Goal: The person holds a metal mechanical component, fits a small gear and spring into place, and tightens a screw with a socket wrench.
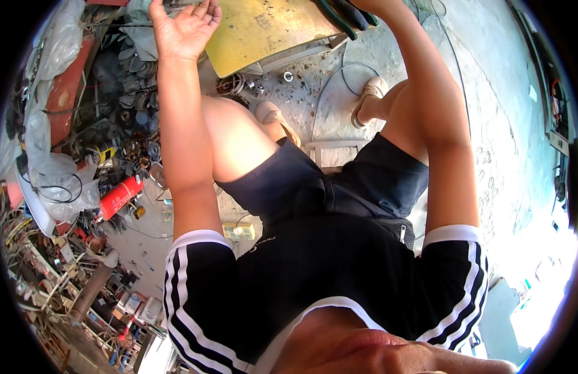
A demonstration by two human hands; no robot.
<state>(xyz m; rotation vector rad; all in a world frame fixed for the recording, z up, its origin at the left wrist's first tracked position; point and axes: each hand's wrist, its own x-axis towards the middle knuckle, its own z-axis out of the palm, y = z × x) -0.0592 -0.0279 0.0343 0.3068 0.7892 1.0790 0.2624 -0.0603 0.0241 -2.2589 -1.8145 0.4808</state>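
Note:
My left hand (186, 28) is at the top left, palm up beside the left edge of a worn yellow tabletop (257, 37). Its thumb stands apart from the loosely bent fingers, and I see nothing in the palm. At the top edge, my right hand (371, 4) is mostly cut off, its fingers out of the picture. Right below it, a tool with curved dark green handles (339, 17), like pliers, hangs partly over the tabletop's right side. Its far end is cut off, and whether the hand touches it I cannot tell.
Dark metal parts (136, 81) and clear plastic sheeting (55, 47) crowd the left. A red cylinder (120, 198) lies near cluttered shelving. Small metal bits and a ring (287, 76) lie under the table. A thin cable (320, 93) crosses the floor near my feet.

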